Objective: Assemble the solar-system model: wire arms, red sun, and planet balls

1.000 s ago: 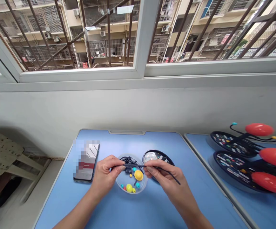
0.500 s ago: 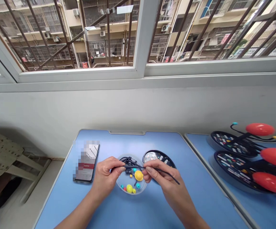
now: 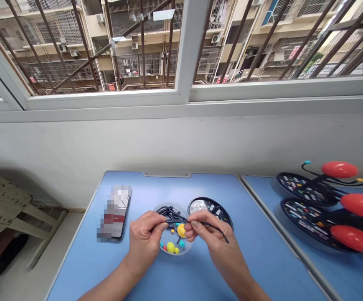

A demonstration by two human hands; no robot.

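Between my hands runs a thin black rod (image 3: 217, 230), held over a clear round bowl (image 3: 186, 251). My left hand (image 3: 146, 234) is closed on its left end, thumb against fingers. My right hand (image 3: 214, 234) pinches it further along, and its slightly curved free end sticks out to the right. Inside the bowl lie several black rods (image 3: 168, 212), a larger yellow ball (image 3: 181, 230), a lime ball (image 3: 170, 247) and small coloured balls. Behind my right hand is a round black base (image 3: 220, 211) with a printed top, partly hidden by the hand.
A phone (image 3: 115, 217) lies at the left of the blue table (image 3: 131, 276). On the adjoining table at right stand models with black printed bases (image 3: 306, 188) and red balls (image 3: 355, 239). A white wall and barred window rise behind. A stool (image 3: 8, 209) is at far left.
My left hand has shifted slightly right, closer to my right hand. The rod's free end now bends down more and sits a little further left. Both hands keep their hold.
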